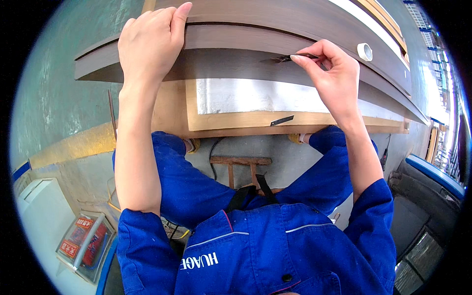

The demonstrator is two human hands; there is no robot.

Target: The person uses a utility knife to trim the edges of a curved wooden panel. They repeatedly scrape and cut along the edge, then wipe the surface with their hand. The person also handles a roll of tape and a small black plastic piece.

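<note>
Long dark brown boards (231, 37) lie across the far side in front of me. My left hand (150, 44) is closed at their left part, fingers curled over the board and thumb up; the fingertips are hidden. Over the near board's right half, my right hand (337, 71) pinches a thin dark strip (306, 55) between thumb and fingers. Its frayed-looking tip points left, at the board's surface; whether it touches cannot be made out. A small dark blade (281, 120) rests on the light wooden frame below.
A white tape roll (364, 51) sits on the boards at the right. Under them is a wooden frame (211, 122) with a white panel (236, 96). A wooden stool (241, 161) stands between my legs. A clear-lidded box (83, 241) is at lower left, a dark padded seat (418, 211) at right.
</note>
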